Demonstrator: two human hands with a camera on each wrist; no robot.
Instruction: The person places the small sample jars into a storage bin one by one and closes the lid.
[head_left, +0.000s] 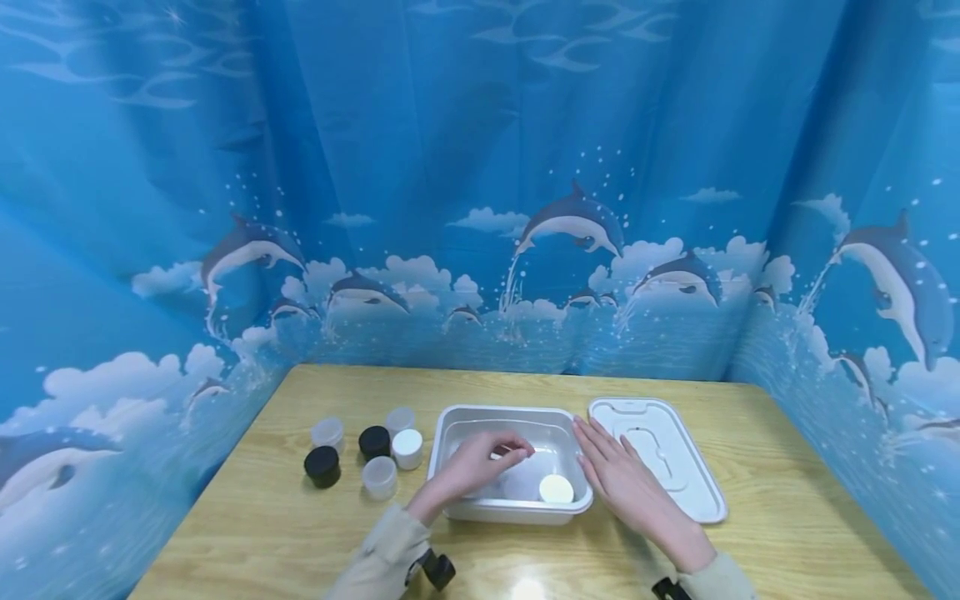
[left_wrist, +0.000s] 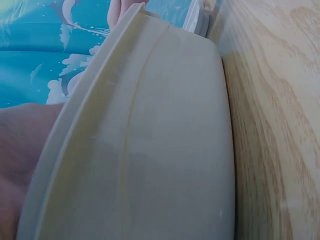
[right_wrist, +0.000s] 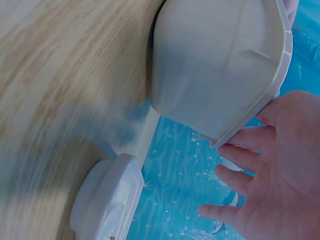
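Note:
A white plastic box (head_left: 512, 514) stands on the table, with a white-topped jar (head_left: 556, 488) and a blurred translucent shape (head_left: 522, 483) inside. Over the box, my left hand (head_left: 480, 460) reaches in with thumb and fingers loosely bent, and I see nothing held between them. The left wrist view shows mostly the box's outer wall (left_wrist: 170, 125), with part of the hand beyond the rim. My right hand (head_left: 626, 483) lies at the box's right side, fingers extended. In the right wrist view its spread fingers (right_wrist: 240, 156) touch the box rim.
A white lid (head_left: 693, 475) lies to the right of the box, close to my right hand. Left of the box stand several small jars: black-topped ones (head_left: 322, 467), a white-topped one (head_left: 407, 448) and translucent ones (head_left: 379, 477). A dolphin-print curtain (head_left: 465, 208) hangs behind the table.

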